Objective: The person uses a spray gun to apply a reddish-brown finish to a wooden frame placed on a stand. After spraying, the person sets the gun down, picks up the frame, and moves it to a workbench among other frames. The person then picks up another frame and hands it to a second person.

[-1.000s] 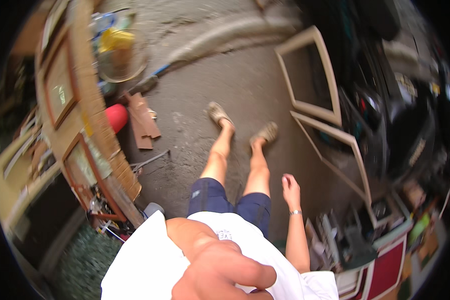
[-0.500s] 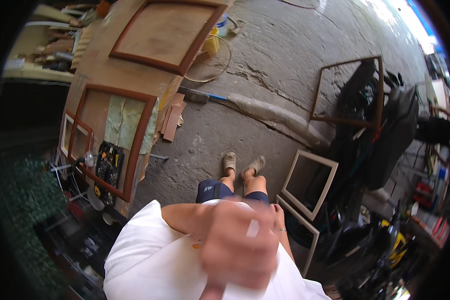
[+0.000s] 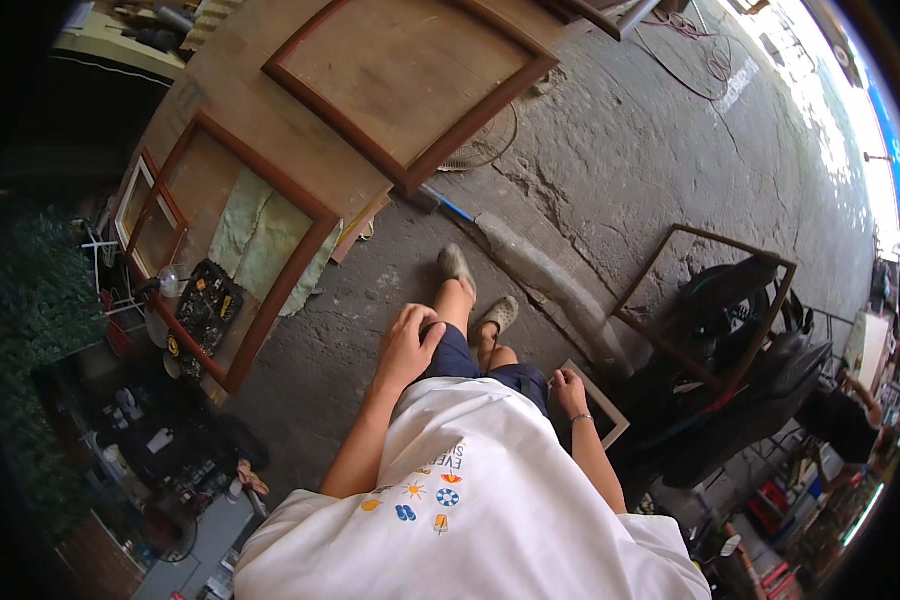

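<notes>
My left hand (image 3: 410, 345) hangs beside the left leg of my dark shorts (image 3: 450, 355). Its fingers are loosely bent, the thumb stands apart, and it holds nothing. Down by my right hip, my right hand (image 3: 570, 394) has its fingers curled in, and nothing sticks out of them. A bracelet (image 3: 582, 418) circles that wrist. Past the right hand, a pale wooden frame (image 3: 610, 425) is partly hidden. Ahead on the left, brown wooden frames lie on a board-topped table (image 3: 220, 75): a large one (image 3: 410, 180), another (image 3: 295, 195) and a small one (image 3: 175, 220).
A black tool tray (image 3: 208, 308) and a greenish sheet (image 3: 270, 235) lie within the second frame. A raised concrete strip (image 3: 540, 265) crosses the floor ahead. On the right, a dark frame (image 3: 705, 240) leans against a dark-covered motorbike (image 3: 760, 350). Another person (image 3: 840, 415) is beyond it.
My left hand, blurred and raised close in front of me before, is down beside my thigh. My left foot has come forward. The view has turned, and the large table frame appears nearer.
</notes>
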The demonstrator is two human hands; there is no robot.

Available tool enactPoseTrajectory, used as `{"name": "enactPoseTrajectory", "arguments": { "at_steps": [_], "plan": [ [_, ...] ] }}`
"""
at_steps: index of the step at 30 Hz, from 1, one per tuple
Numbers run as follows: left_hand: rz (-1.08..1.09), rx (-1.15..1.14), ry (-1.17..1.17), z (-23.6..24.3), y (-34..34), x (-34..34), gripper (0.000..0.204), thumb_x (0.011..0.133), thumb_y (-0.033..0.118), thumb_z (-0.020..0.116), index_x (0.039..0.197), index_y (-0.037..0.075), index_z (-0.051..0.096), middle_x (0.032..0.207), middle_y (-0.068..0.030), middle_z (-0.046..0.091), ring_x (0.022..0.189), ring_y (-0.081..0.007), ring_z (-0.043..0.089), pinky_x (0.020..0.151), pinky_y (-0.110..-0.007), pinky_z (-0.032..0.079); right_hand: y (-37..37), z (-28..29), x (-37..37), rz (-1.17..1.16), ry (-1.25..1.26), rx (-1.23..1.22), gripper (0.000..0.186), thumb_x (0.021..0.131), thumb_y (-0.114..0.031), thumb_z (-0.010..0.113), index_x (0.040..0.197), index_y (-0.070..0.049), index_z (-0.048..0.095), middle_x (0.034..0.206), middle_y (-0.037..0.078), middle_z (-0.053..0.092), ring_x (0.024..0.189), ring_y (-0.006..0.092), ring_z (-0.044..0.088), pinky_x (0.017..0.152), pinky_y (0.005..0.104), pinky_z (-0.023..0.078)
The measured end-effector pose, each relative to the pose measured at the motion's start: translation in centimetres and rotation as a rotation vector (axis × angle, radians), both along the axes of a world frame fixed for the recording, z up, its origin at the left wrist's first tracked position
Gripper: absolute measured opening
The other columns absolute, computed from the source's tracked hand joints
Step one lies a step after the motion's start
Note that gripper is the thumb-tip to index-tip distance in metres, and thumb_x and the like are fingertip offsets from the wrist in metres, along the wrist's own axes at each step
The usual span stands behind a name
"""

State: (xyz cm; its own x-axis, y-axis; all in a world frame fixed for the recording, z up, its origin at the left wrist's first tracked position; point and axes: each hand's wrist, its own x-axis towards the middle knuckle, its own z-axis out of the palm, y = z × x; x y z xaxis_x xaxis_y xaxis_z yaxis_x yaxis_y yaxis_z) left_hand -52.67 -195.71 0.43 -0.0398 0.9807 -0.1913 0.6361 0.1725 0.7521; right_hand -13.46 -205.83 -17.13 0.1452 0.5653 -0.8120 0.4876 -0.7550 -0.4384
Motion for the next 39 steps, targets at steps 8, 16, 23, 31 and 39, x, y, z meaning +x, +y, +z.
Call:
{"name": "enactPoseTrajectory", "arguments": {
  "at_steps": [8, 16, 23, 31, 39],
  "plan": [
    [0.002, 0.172, 0.168, -3.9, 14.2, 0.1, 0.062, 0.096, 0.032, 0.059, 0.145, 0.000, 0.039, 0.152, -0.0227, 0.036, 0.140, -0.0425, 0.034, 0.116, -0.050, 0.030, 13.7, 2.2, -0.4, -0.119, 0.043, 0.141, 0.029, 0.103, -0.023, 0.054, 0.108, 0.003, 0.063, 0.088, 0.006, 0.067, 0.076, 0.0136, 0.063, 0.070, 0.0290, 0.053],
    [-0.112, 0.011, 0.301, -4.0, 22.5, -0.4, 0.081, 0.093, 0.034, 0.059, 0.156, 0.000, 0.020, 0.162, -0.0217, 0.019, 0.149, -0.0408, 0.020, 0.120, -0.051, 0.021, 18.1, 5.9, -5.2, -0.076, 0.041, -0.011, 0.031, 0.102, -0.025, 0.055, 0.113, 0.003, 0.063, 0.093, 0.008, 0.070, 0.083, 0.0148, 0.066, 0.076, 0.0291, 0.052],
    [-0.231, -0.178, 0.462, -3.8, 24.8, -0.2, 0.095, 0.089, 0.040, 0.064, 0.157, 0.000, 0.010, 0.164, -0.0200, 0.011, 0.152, -0.0364, 0.013, 0.122, -0.049, 0.016, 21.2, 5.8, -5.8, -0.057, -0.042, 0.058, 0.029, 0.101, -0.025, 0.057, 0.109, 0.001, 0.065, 0.086, 0.009, 0.070, 0.076, 0.0156, 0.064, 0.072, 0.0299, 0.051],
    [-0.264, -0.151, 0.472, -3.7, 28.5, 3.0, 0.098, 0.088, 0.042, 0.067, 0.157, 0.000, 0.012, 0.164, -0.0187, 0.012, 0.152, -0.0331, 0.013, 0.122, -0.046, 0.016, 25.5, 6.2, -3.5, -0.078, -0.089, 0.083, 0.031, 0.101, -0.025, 0.058, 0.110, 0.003, 0.065, 0.090, 0.010, 0.071, 0.082, 0.0149, 0.064, 0.076, 0.0293, 0.051],
    [-0.186, -0.135, 0.426, -4.3, 32.7, 7.2, 0.099, 0.087, 0.037, 0.068, 0.157, -0.001, 0.008, 0.165, -0.0192, 0.009, 0.152, -0.0344, 0.012, 0.123, -0.047, 0.015, 31.2, 4.2, 1.0, 0.127, -0.097, 0.056, 0.032, 0.099, -0.027, 0.059, 0.111, 0.002, 0.066, 0.096, 0.016, 0.072, 0.088, 0.0223, 0.067, 0.081, 0.0333, 0.051]
  ]
}}
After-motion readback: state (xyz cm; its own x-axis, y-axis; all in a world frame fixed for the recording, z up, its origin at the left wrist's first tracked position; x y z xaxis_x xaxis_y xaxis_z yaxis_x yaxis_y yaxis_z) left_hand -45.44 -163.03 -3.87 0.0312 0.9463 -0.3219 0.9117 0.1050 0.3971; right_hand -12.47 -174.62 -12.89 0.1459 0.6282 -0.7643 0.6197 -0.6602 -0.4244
